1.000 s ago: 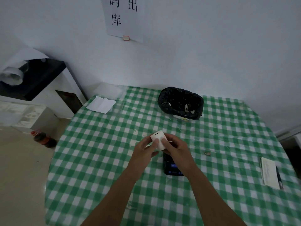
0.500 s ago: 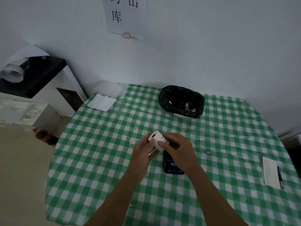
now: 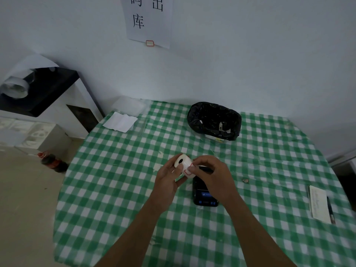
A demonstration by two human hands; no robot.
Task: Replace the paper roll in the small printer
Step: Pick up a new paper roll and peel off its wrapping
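Note:
A small white paper roll (image 3: 183,164) with a dark core hole and red-outlined labels is held above the table. My left hand (image 3: 167,180) cups it from below and the left. My right hand (image 3: 211,175) pinches the roll's outer edge with thumb and forefinger. Under my right hand lies the small black printer (image 3: 204,195) on the green-checked tablecloth (image 3: 115,180); its lit blue screen faces me and its far end is hidden by my fingers.
A bin lined with a black bag (image 3: 214,121) stands at the table's back. A white folded sheet (image 3: 120,121) lies back left, a notepad with a pen (image 3: 320,204) at the right edge. A dark bottle (image 3: 54,163) sits on the floor to the left.
The roll has turned in my hands so its core hole faces up and the left; my right fingers have shifted onto its label edge. Both hands stay over the printer.

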